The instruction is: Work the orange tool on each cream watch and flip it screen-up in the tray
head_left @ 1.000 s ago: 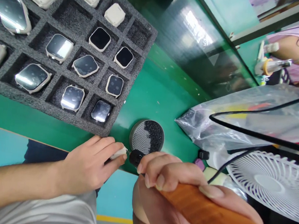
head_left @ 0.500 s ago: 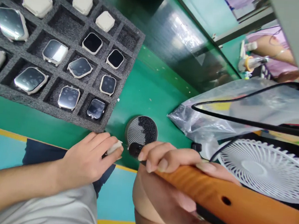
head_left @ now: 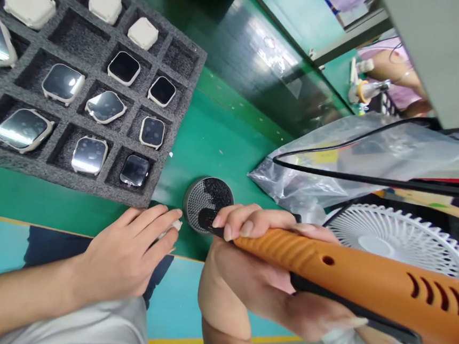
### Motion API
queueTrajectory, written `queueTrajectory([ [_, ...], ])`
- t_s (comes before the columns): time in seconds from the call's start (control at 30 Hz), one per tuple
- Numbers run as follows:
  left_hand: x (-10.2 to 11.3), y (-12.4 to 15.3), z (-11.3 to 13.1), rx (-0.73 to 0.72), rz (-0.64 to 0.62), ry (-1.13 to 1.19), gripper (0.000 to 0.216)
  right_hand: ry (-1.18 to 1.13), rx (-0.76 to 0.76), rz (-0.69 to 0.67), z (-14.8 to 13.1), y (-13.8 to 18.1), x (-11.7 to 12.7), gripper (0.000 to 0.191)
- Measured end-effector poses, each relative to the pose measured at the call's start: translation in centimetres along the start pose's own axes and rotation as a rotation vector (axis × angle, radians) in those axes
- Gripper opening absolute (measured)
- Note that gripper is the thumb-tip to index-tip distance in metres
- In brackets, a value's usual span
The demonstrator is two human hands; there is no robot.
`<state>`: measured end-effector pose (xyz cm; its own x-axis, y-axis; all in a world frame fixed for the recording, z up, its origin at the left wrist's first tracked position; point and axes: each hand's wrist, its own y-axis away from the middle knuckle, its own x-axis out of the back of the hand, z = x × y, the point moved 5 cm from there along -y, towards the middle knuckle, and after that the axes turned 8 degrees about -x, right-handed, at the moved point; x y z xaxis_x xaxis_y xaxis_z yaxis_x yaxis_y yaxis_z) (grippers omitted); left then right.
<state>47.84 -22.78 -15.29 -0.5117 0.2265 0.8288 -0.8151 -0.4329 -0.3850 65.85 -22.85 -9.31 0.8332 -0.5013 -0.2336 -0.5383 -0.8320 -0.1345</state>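
Note:
My right hand (head_left: 261,266) is wrapped round an orange electric screwdriver (head_left: 310,256), which lies slanted across the view. Its black nose reaches over the near edge of a small round tin (head_left: 195,205). Inside the tin is a perforated grey surface, with tiny black pieces heaped on its far side. Whether the bit touches anything is hidden. Left of the tin, my left hand (head_left: 126,248) pinches a small whitish piece (head_left: 175,225), mostly covered by the fingers. Beside that hand is a dark foam tray (head_left: 72,180) with watch bodies (head_left: 90,154) in its compartments.
On the right lie a clear plastic bag (head_left: 311,158), a black cable (head_left: 334,173) over it, and a white fan (head_left: 400,238). A dark glossy panel (head_left: 256,51) runs along the back. Another person's arm (head_left: 395,68) shows at the upper right.
The screwdriver's nose has moved from the tin's near edge to over its perforated surface. Tray, tin and bag appear shifted left as the view turned. The left hand keeps its pinch.

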Motion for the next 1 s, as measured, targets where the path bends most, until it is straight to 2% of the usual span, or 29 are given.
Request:
queueTrajectory([
  [0.13,-0.2,0.3,0.0,-0.011,-0.014,0.029,0.036,-0.004,-0.003,-0.027,0.1,-0.1,-0.2,0.047],
  [0.33,-0.2,0.1,-0.1,-0.003,0.017,0.008,0.027,0.005,-0.039,0.007,0.0,0.0,-0.6,0.045],
  [0.57,-0.2,0.2,-0.1,-0.011,-0.009,0.050,0.038,0.044,0.057,-0.031,0.5,-0.3,0.0,0.048],
  [0.77,-0.2,0.3,-0.2,-0.011,0.002,0.034,0.036,0.005,-0.009,-0.006,0.4,0.1,-0.4,0.046],
  [0.87,-0.2,0.3,-0.2,-0.015,0.007,0.028,0.034,0.001,-0.030,0.014,0.0,0.2,-0.4,0.045],
  [1.0,-0.3,0.2,-0.3,-0.003,0.029,0.014,0.027,0.030,0.031,0.001,-1.5,0.6,-0.3,0.046],
])
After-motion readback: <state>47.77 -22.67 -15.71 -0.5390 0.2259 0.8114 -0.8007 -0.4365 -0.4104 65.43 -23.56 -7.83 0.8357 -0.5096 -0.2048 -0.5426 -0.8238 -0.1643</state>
